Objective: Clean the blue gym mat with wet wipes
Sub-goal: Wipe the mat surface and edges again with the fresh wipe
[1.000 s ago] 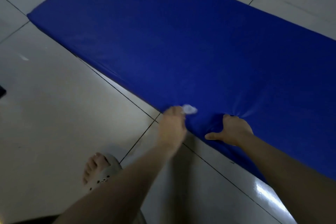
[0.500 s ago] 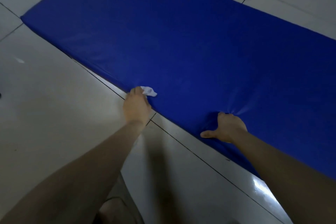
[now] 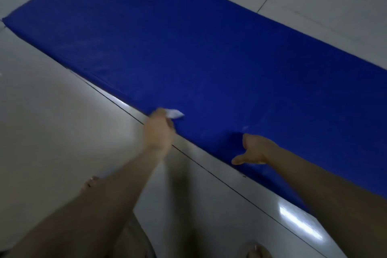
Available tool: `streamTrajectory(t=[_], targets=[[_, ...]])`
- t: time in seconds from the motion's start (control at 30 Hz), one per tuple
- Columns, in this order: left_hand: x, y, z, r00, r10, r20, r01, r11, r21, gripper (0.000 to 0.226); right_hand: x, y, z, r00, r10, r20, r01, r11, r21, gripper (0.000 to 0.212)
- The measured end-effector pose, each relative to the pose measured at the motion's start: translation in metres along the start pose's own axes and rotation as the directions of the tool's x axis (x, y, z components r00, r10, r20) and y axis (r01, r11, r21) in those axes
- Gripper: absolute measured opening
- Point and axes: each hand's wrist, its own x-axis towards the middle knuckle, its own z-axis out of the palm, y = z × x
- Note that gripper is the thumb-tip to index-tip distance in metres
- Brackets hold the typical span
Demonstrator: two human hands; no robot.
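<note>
A long blue gym mat (image 3: 209, 52) lies on the pale tiled floor and runs from upper left to right. My left hand (image 3: 159, 132) is at the mat's near edge and pinches a small crumpled white wet wipe (image 3: 175, 113) against the blue surface; the hand is motion-blurred. My right hand (image 3: 254, 150) is on the near edge further right. Its thumb sticks out to the left, and its fingers are curled into the mat cover and hidden from view. Faint pale streaks show on the mat near both hands.
Glossy floor tiles (image 3: 62, 132) with dark grout lines surround the mat. My bare toes (image 3: 90, 182) show by my left forearm, and more toes (image 3: 257, 251) at the bottom edge. A bright light reflection (image 3: 299, 222) lies on the tile at lower right.
My left hand slid the wipe leftward along the mat's near edge, away from my right hand. The right hand stayed on the edge. The camera view shifted slightly.
</note>
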Motion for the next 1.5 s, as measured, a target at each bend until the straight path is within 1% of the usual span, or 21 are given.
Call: streamTrajectory(t=[0.07,0.13,0.2,0.3,0.37,0.43,0.5,0.6,0.7,0.77,0.8,0.87,0.97,1.0,1.07,1.1,1.17,1.23,1.3,1.43,1.5], targets=[[0.024,-0.021,-0.015,0.980,-0.197,-0.040,0.200,0.975,0.094,0.018,-0.012,0.014,0.008,0.985,0.167,0.032,-0.159,0.972,-0.173,0.089],[0.025,-0.018,-0.013,0.974,-0.226,0.015,0.223,0.967,0.123,0.016,-0.018,0.027,0.024,0.973,0.229,0.024,-0.220,0.956,-0.196,0.112],[0.004,0.010,0.006,0.986,-0.150,0.077,0.145,0.987,0.070,0.012,-0.019,0.037,0.037,0.980,0.190,-0.056,-0.196,0.968,-0.156,0.126],[-0.059,0.070,0.051,0.982,0.100,0.158,-0.093,0.994,-0.051,0.016,-0.016,0.040,0.039,0.985,0.158,-0.074,-0.166,0.980,-0.112,0.131],[-0.107,0.107,0.081,0.918,0.273,0.289,-0.234,0.959,-0.161,0.022,-0.013,0.040,0.037,0.986,0.155,-0.060,-0.160,0.982,-0.098,0.128],[-0.137,0.125,0.096,0.843,0.362,0.397,-0.319,0.932,-0.171,0.027,-0.009,0.039,0.038,0.986,0.156,-0.056,-0.161,0.982,-0.096,0.121],[-0.134,0.115,0.093,0.843,0.399,0.361,-0.369,0.917,-0.152,0.033,-0.006,0.038,0.038,0.987,0.160,-0.031,-0.163,0.981,-0.108,0.120],[-0.101,0.073,0.071,0.912,0.335,0.238,-0.326,0.942,-0.075,0.034,-0.004,0.037,0.034,0.991,0.135,-0.006,-0.135,0.980,-0.144,0.113],[-0.059,0.030,0.036,0.992,0.068,0.108,-0.059,0.995,-0.084,0.030,-0.004,0.037,0.034,0.992,0.128,-0.011,-0.128,0.980,-0.150,0.107],[-0.042,0.015,0.027,0.994,-0.106,0.033,0.109,0.988,-0.107,0.023,-0.005,0.035,0.033,0.991,0.132,-0.011,-0.132,0.978,-0.160,0.108],[-0.041,0.013,0.028,0.989,-0.142,0.044,0.145,0.984,-0.100,0.020,-0.006,0.034,0.032,0.992,0.129,-0.009,-0.129,0.978,-0.167,0.106],[-0.050,0.025,0.039,0.988,-0.126,0.093,0.134,0.987,-0.085,0.012,-0.006,0.033,0.031,0.993,0.120,-0.007,-0.120,0.976,-0.180,0.101],[-0.082,0.068,0.066,0.985,0.016,0.171,0.009,0.990,-0.142,0.005,-0.006,0.031,0.031,0.994,0.111,-0.011,-0.111,0.975,-0.193,0.092],[-0.097,0.086,0.078,0.970,0.107,0.220,-0.070,0.983,-0.172,0.004,-0.007,0.031,0.031,0.994,0.111,-0.019,-0.112,0.974,-0.195,0.084],[-0.130,0.119,0.098,0.896,0.293,0.334,-0.227,0.948,-0.224,0.006,-0.008,0.033,0.031,0.992,0.112,-0.055,-0.121,0.974,-0.191,0.059],[-0.141,0.130,0.105,0.867,0.336,0.368,-0.265,0.936,-0.232,0.007,-0.007,0.033,0.032,0.991,0.113,-0.075,-0.125,0.974,-0.189,0.049],[-0.145,0.132,0.110,0.872,0.360,0.332,-0.298,0.928,-0.224,0.008,-0.006,0.034,0.033,0.991,0.112,-0.073,-0.124,0.977,-0.176,0.048],[-0.130,0.115,0.102,0.883,0.380,0.276,-0.349,0.924,-0.156,0.011,-0.006,0.034,0.033,0.994,0.101,-0.035,-0.106,0.980,-0.169,0.064],[-0.101,0.091,0.083,0.909,0.352,0.224,-0.352,0.935,-0.043,0.018,-0.006,0.033,0.032,0.995,0.099,-0.001,-0.098,0.980,-0.171,0.079],[-0.051,0.054,0.052,0.991,0.120,0.052,-0.125,0.985,0.120,0.018,-0.009,0.032,0.028,0.996,0.093,-0.004,-0.093,0.983,-0.161,0.077],[-0.056,0.057,0.053,0.999,0.031,0.033,-0.034,0.995,0.094,0.018,-0.011,0.031,0.027,0.996,0.091,-0.005,-0.091,0.982,-0.165,0.077]])
